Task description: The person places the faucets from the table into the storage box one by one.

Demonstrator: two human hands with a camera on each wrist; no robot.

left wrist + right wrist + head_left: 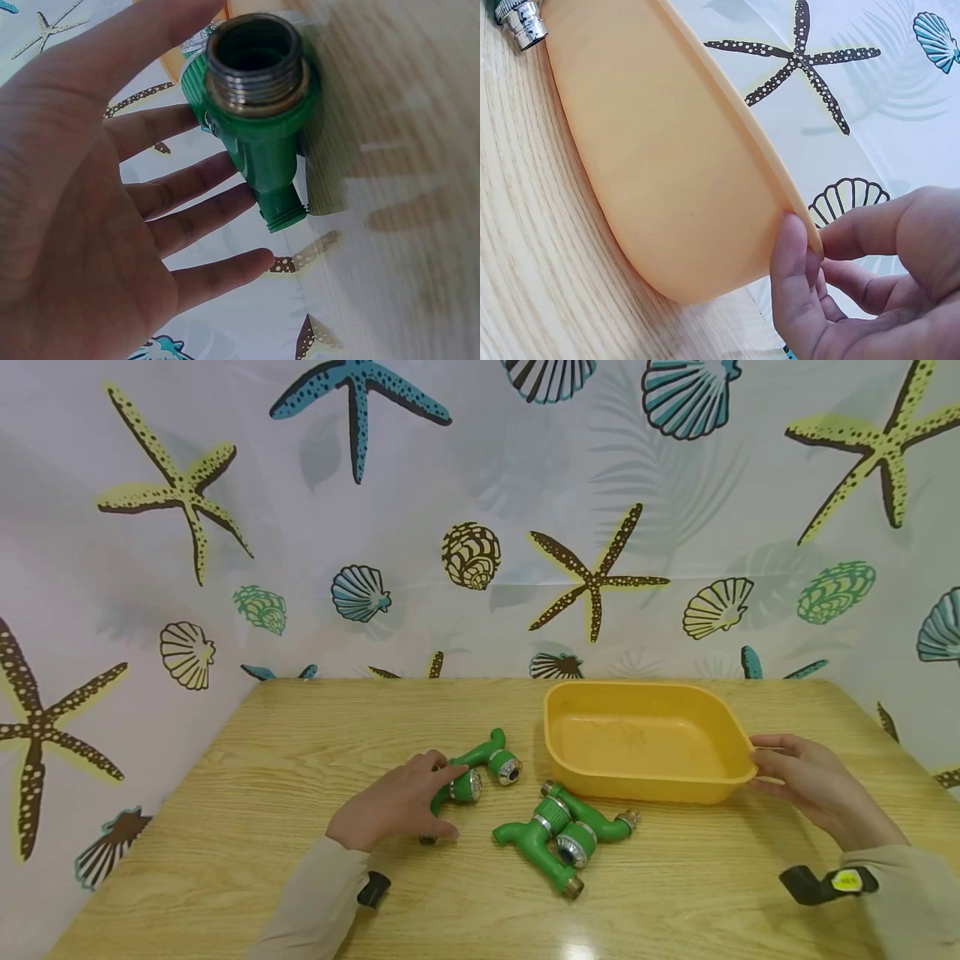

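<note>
My left hand [452, 799] lies over a green plastic tap [491, 758] with chrome ends, left of the table's middle. In the left wrist view the left hand [217, 172] has its fingers spread straight beside the tap [262, 127], whose threaded metal mouth faces the camera; no finger curls round it. Two more green taps [558, 839] lie crossed in front of a yellow plastic tub [645, 793]. My right hand [756, 758] pinches the tub's right rim. In the right wrist view the right hand [806, 247] has its thumb on the outer wall of the tub [667, 165] and fingers behind the rim.
The wooden table [262, 760] stands against a white curtain [480, 485] printed with starfish and shells. The tub holds nothing. A chrome tap end [523, 26] shows by the tub's far side. Black camera mounts sit on both wrists [372, 889].
</note>
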